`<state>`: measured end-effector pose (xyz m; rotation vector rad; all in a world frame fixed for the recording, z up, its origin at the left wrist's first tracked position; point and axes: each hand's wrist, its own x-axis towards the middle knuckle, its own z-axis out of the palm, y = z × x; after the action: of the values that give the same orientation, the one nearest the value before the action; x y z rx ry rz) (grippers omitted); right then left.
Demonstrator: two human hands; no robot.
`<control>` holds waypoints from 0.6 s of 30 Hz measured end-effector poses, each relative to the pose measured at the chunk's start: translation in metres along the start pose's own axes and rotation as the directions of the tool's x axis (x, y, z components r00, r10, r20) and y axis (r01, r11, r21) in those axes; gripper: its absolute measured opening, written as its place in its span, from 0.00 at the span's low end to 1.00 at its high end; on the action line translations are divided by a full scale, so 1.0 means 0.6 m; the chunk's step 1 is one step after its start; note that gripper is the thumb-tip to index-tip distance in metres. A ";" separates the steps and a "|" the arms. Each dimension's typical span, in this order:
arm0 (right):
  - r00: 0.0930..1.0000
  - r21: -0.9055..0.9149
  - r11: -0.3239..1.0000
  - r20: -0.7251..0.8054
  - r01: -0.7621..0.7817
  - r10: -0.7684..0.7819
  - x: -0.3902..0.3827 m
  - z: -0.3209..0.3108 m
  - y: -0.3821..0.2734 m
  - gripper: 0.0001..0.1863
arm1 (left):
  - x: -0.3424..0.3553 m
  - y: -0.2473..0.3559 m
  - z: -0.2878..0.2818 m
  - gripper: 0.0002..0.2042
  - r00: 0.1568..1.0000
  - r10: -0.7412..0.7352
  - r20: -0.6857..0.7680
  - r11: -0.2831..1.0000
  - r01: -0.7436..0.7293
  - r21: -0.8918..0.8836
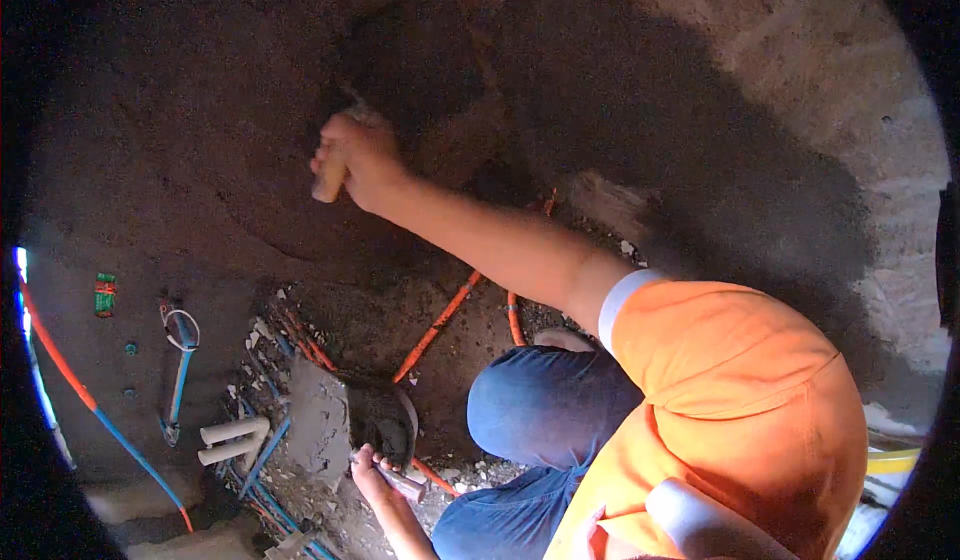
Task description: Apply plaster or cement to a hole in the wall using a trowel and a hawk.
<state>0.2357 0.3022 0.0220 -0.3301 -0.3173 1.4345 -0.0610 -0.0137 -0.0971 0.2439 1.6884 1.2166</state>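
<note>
My right hand (360,160) is raised to the dark, wet-plastered wall (230,160), its fingers wrapped round the wooden handle (330,178) of a trowel. The trowel's blade is blurred and mostly lost against the dark surface. Lower down, my left hand (372,472) grips the pale handle (403,485) of a second tool. Beside that hand is a flat grey plate (318,422) smeared with mortar; whether it belongs to this handle I cannot tell. A dark round bucket (412,422) stands just behind the left hand.
Orange conduits (437,328) run down near my knee. Blue and orange pipes and rubble lie at the lower left, beside pale pipe stubs (232,438). A blue pipe with a white loop (181,332) and a green box (105,295) are on the left wall. Lighter bare wall (800,50) shows at upper right.
</note>
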 end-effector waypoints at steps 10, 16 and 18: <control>0.637 -0.806 0.550 0.309 -0.219 0.706 -0.202 -0.081 0.098 0.05 | 0.004 0.035 0.077 0.09 0.981 0.101 0.163 0.913 -0.157 0.376; 0.046 -0.824 -0.094 -0.144 -0.559 0.988 -0.254 -0.083 0.169 0.05 | 0.013 -0.014 0.016 0.08 0.994 -0.057 0.093 0.907 0.013 0.420; 0.108 -0.921 0.024 -0.019 -0.389 0.994 -0.249 -0.064 0.186 0.05 | 0.003 -0.041 -0.041 0.08 0.995 -0.071 0.064 0.941 0.045 0.336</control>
<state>0.1337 0.1643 -0.0605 -0.7705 -1.7330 2.5792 -0.0726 -0.0391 -0.1182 0.4386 1.8171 0.8603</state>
